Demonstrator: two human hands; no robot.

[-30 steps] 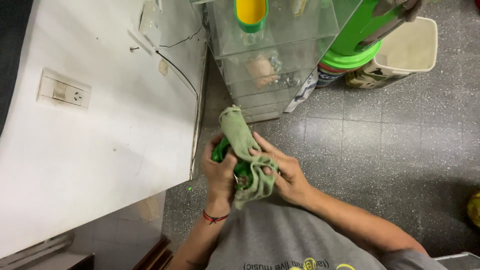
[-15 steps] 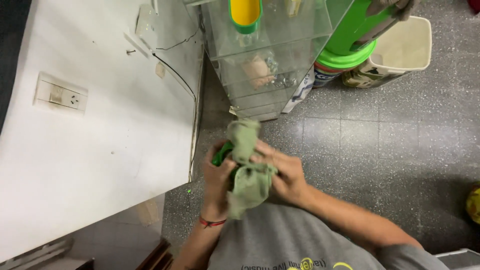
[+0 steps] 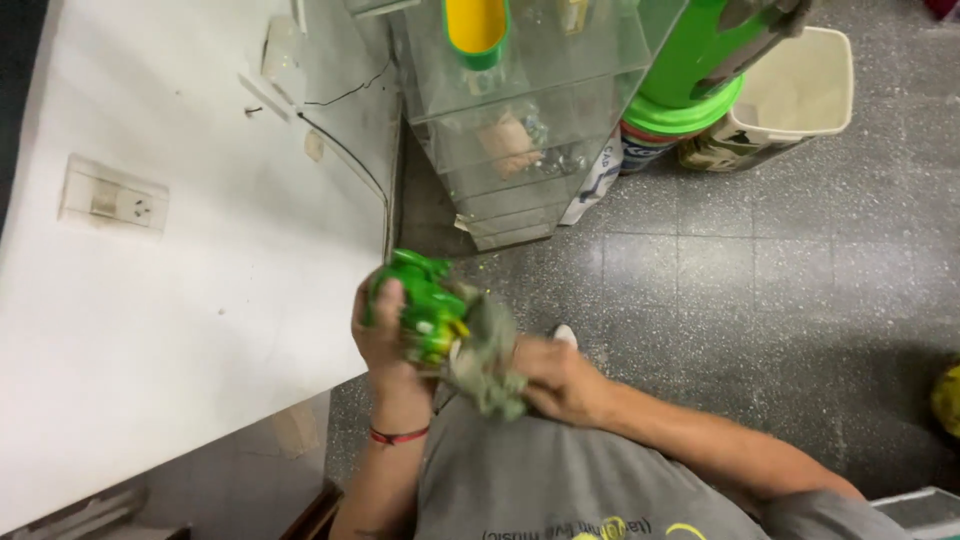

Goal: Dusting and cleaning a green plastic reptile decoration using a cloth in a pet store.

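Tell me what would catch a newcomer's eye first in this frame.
The bright green plastic object at the centre, gripped in the left hand, stands out first, with the right hand pressing a crumpled grey-green cloth against it. Behind, at the top, a clear glass display case stands on the speckled grey floor, beside a large green container and a cream bin. A white wall with a socket fills the left.
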